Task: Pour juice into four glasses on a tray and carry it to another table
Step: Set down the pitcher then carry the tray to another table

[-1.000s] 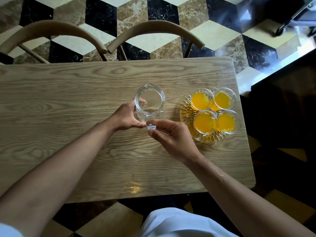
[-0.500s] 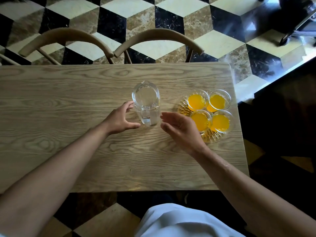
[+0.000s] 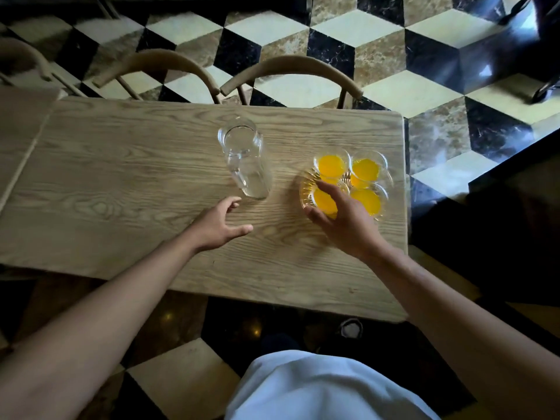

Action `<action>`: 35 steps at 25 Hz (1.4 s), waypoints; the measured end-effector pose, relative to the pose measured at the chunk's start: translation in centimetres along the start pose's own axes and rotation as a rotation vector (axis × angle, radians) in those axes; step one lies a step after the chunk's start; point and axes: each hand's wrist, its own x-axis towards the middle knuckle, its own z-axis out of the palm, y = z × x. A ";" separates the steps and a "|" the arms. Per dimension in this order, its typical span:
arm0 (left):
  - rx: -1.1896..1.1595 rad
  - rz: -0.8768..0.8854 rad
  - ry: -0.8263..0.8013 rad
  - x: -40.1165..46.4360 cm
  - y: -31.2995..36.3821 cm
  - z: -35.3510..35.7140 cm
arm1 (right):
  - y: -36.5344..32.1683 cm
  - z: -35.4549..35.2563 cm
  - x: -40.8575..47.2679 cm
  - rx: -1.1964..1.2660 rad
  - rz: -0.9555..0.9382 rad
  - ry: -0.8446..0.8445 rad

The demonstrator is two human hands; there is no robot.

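An empty clear glass jug (image 3: 245, 160) stands upright on the wooden table (image 3: 121, 183). To its right a ribbed glass tray (image 3: 306, 189) holds several glasses of orange juice (image 3: 365, 169). My left hand (image 3: 216, 224) hovers open just below the jug, apart from it, and holds nothing. My right hand (image 3: 342, 218) reaches with spread fingers over the tray's near left side and covers part of the nearest glass. Whether it touches the tray or the glass is unclear.
Two curved wooden chair backs (image 3: 288, 68) stand at the table's far edge, a third at the far left. The table's right edge (image 3: 404, 183) lies close beside the tray. Beyond it come a chequered marble floor and a dark counter (image 3: 500, 213).
Both hands have let go of the jug. The left hand drew back toward me. The right hand moved right, over the tray of glasses.
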 end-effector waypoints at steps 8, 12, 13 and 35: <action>0.137 0.093 0.007 -4.1 8.1 7.2 | 6.5 -7.9 -5.0 -0.134 0.031 0.019; 0.121 0.134 0.037 -2.9 10.7 8.1 | 9.0 -9.7 -6.0 -0.128 0.099 0.050; 0.112 0.132 0.053 -2.5 10.8 8.2 | 9.2 -10.0 -6.2 -0.117 0.117 0.054; -0.098 -0.108 0.079 11.4 7.2 10.1 | 16.3 -8.0 3.5 -0.049 0.538 0.177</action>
